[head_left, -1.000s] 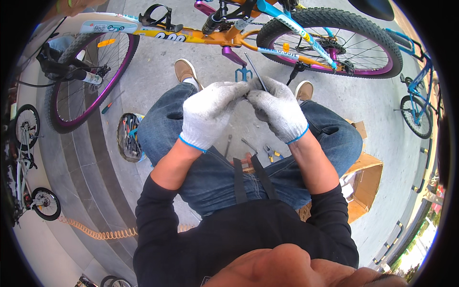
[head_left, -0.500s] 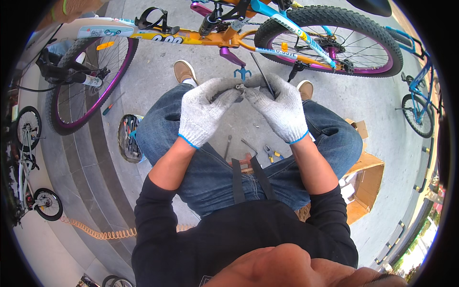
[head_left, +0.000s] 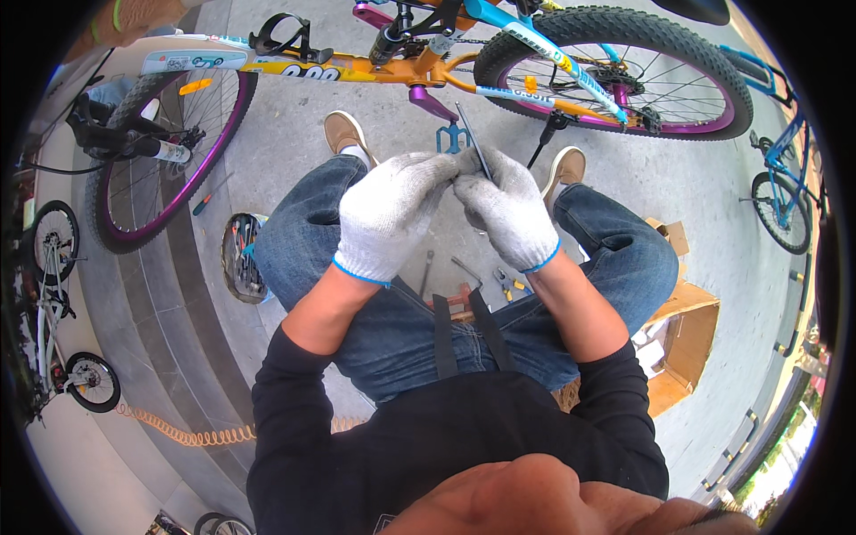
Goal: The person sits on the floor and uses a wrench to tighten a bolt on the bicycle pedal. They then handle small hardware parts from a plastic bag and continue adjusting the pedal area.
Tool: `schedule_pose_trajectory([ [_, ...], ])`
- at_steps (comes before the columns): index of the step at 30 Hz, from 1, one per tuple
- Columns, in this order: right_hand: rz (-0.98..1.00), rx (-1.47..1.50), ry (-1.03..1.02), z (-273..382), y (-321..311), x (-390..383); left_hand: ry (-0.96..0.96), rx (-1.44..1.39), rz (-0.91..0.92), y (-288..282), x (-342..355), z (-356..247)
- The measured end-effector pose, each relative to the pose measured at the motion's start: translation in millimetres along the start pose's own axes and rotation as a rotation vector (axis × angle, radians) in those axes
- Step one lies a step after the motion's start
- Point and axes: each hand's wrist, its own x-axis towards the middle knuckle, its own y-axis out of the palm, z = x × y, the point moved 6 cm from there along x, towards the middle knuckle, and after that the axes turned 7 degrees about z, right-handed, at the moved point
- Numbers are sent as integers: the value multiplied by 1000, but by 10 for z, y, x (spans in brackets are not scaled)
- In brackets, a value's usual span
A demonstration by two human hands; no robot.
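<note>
My left hand (head_left: 390,214), in a white knit glove with a blue cuff, is closed, its fingertips meeting those of the right. What it pinches is hidden behind the glove. My right hand (head_left: 515,212), gloved likewise, is closed around a thin dark metal rod (head_left: 472,135) that sticks up past the fingers; its lower end is hidden. Just beyond the fingertips is the blue pedal (head_left: 452,139) on the purple crank arm (head_left: 433,103) of an orange bicycle (head_left: 361,69). The hands do not visibly touch the bicycle.
Pliers (head_left: 506,283), a hammer (head_left: 456,303) and other tools lie between my legs. At left are a tin of tools (head_left: 242,259) and a screwdriver (head_left: 212,194). An open cardboard box (head_left: 685,343) stands at right. Another person's arm (head_left: 134,18) shows at upper left.
The small metal part between my fingertips has gone from sight as my left hand turned over. My right hand has shifted left and slightly down, with the rod now leaning nearer the pedal.
</note>
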Motion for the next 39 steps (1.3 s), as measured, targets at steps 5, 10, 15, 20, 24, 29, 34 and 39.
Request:
schedule_pose_trajectory([
  [5,181,392,109,-124,75,-113,-472,-474,47,71,-66,297],
  [10,-150,-71,50,-692,-390,293,-576,-830,0,99,-102,330],
  [15,-118,-666,144,-1839,-197,478,-591,-823,-23,68,-86,364],
  [20,135,-904,329,-2856,209,404,-708,-885,-43,48,-140,440],
  [24,174,-962,464,-3621,484,563,-640,-822,-100,-30,-113,487],
  [29,233,-833,169,-4009,951,521,-681,-727,-203,-119,-108,659],
  [34,55,-936,588,-4229,86,408,-680,-709,-230,-188,-98,785],
  [39,-93,-1005,726,-4182,-796,231,-712,-697,-214,-173,-103,898],
])
